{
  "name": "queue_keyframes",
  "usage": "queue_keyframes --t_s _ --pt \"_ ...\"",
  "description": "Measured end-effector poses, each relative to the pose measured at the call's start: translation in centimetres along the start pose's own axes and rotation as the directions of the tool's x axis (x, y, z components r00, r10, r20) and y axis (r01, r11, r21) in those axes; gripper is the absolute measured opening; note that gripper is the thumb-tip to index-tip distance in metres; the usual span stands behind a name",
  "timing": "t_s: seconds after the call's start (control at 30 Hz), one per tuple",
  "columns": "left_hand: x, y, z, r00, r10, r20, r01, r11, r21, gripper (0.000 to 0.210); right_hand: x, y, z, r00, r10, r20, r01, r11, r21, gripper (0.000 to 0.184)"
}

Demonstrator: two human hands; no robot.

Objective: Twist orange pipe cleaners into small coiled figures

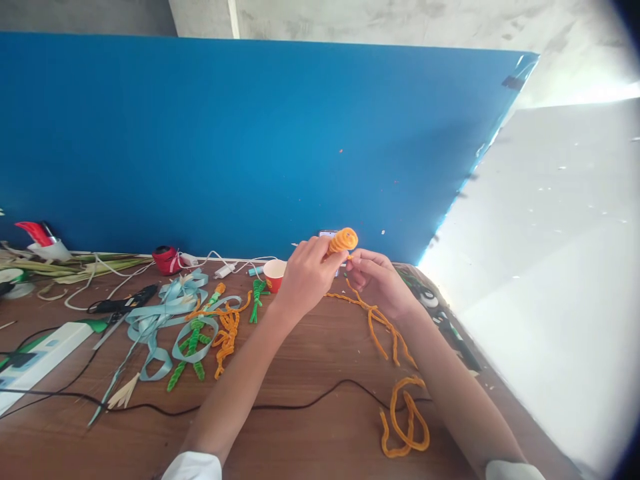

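Note:
My left hand [311,273] is closed around a coiled orange pipe cleaner [344,239], a thick spiral whose rounded end sticks out above the fingers. Right beside it, my right hand [376,277] pinches a thin orange end that comes from the coil. Beneath the hands, loose orange pipe cleaners [375,313] lie spread on the table, partly behind my right forearm. Nearer to me a looped orange pipe cleaner [407,427] rests on the wood. A phone [328,233] shows partly behind the coil.
Left on the brown table [300,440] lie light blue ribbon [155,320], green twisted pipe cleaners [193,343], an orange bundle [227,333] and a glue gun [125,301]. A red paper cup [274,275] stands behind. A black cable [320,402] crosses the front. A white power strip [45,360] sits far left.

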State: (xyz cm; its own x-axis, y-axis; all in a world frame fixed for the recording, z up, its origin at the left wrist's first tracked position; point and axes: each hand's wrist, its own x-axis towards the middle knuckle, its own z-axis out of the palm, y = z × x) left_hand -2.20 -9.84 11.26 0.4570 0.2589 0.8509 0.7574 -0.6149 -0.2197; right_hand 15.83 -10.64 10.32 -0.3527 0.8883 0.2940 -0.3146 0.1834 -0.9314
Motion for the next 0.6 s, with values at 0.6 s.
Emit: queue_keyframes --t_s 0.6 --pt "0.3 -0.8 -0.7 0.675 -0.293 0.677 0.695 0.561 -0.45 0.015 0.2 0.8 -0.5 0.719 -0.442 0.536 0.52 -0.169 -0.837 0.023"
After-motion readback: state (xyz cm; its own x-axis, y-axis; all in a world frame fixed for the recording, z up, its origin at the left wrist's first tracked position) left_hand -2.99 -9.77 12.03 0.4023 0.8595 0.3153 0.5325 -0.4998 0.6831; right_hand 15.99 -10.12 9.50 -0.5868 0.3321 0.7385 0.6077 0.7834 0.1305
